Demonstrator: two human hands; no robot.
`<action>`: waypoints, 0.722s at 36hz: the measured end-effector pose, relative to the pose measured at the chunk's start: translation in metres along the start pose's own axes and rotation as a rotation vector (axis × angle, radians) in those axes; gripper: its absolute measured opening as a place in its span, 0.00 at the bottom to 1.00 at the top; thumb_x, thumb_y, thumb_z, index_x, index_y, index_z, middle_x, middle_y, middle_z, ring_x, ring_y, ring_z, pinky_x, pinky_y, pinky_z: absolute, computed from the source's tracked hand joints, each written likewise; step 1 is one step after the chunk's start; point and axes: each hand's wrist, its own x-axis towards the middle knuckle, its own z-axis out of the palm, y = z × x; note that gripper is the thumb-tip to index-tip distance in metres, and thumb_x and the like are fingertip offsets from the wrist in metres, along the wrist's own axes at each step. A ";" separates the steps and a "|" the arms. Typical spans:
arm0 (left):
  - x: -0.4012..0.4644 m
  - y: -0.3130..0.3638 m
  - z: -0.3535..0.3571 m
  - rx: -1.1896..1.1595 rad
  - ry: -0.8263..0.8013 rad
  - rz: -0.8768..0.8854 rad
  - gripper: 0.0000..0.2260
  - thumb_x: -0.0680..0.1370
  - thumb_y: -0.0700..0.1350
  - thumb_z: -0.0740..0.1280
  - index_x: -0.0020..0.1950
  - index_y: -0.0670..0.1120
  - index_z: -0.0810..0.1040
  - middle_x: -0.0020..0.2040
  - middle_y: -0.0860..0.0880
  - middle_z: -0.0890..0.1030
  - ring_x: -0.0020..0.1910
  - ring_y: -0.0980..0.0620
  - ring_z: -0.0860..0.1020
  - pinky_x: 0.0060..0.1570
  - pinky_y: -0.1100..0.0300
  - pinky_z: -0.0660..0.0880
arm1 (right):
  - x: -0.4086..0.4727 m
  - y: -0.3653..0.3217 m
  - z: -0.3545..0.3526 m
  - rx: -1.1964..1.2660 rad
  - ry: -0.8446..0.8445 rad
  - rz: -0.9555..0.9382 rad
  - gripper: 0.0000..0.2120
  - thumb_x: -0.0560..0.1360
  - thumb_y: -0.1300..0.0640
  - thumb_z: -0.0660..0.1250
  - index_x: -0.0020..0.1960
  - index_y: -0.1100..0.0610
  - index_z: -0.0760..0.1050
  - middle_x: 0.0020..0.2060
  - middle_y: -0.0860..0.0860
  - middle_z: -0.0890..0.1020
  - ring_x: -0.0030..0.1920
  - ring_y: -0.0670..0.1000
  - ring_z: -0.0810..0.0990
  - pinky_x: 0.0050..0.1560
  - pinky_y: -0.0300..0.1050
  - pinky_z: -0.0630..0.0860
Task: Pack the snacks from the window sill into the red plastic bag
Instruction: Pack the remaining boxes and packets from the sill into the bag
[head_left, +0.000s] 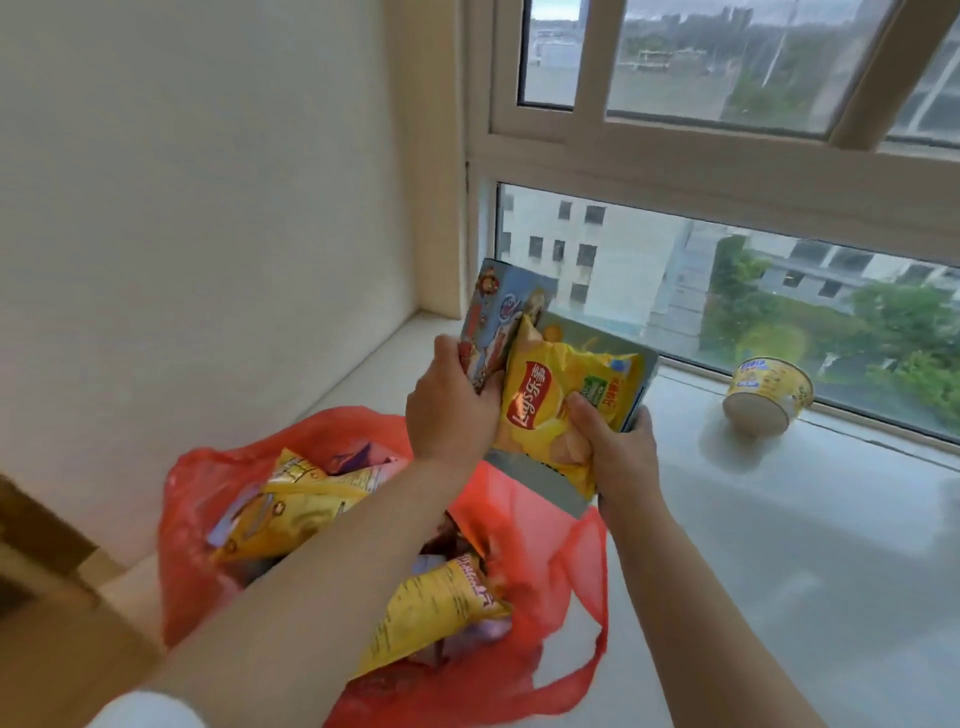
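The red plastic bag (524, 530) lies open on the window sill (779, 545), with several yellow snack packets (291, 506) inside. Above its far edge my left hand (449, 402) grips a blue snack box (493, 317) held upright. My right hand (618, 452) holds a yellow Lay's chip bag (558, 395) together with a flat grey-green pack (613, 348) behind it. Both hands are side by side, their packets touching. A yellow instant-noodle cup (766, 397) lies tipped on the sill by the window glass, to the right.
A white wall (208, 208) closes the sill on the left. The window frame and glass (727, 260) run along the back. A brown piece of furniture (47, 597) sits at the lower left. The sill stretches to the right of the bag.
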 end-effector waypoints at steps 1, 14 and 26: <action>0.000 -0.011 -0.010 -0.007 0.023 -0.015 0.15 0.75 0.49 0.69 0.52 0.44 0.66 0.49 0.44 0.80 0.47 0.39 0.79 0.37 0.57 0.67 | -0.006 0.002 0.012 -0.018 -0.022 -0.006 0.20 0.68 0.56 0.75 0.56 0.54 0.70 0.50 0.54 0.82 0.49 0.54 0.82 0.50 0.54 0.80; -0.007 -0.157 -0.088 -0.063 -0.116 -0.247 0.17 0.73 0.50 0.71 0.52 0.48 0.66 0.48 0.49 0.80 0.44 0.47 0.80 0.39 0.54 0.78 | -0.059 0.067 0.112 -0.255 -0.145 0.095 0.18 0.68 0.56 0.76 0.49 0.52 0.68 0.45 0.53 0.81 0.42 0.49 0.82 0.36 0.41 0.78; 0.002 -0.261 -0.101 0.267 -0.744 -0.155 0.42 0.69 0.56 0.74 0.76 0.57 0.54 0.66 0.52 0.76 0.54 0.53 0.79 0.52 0.60 0.76 | -0.094 0.111 0.108 -0.556 0.009 0.187 0.23 0.63 0.48 0.78 0.50 0.49 0.68 0.41 0.49 0.81 0.41 0.50 0.82 0.45 0.55 0.81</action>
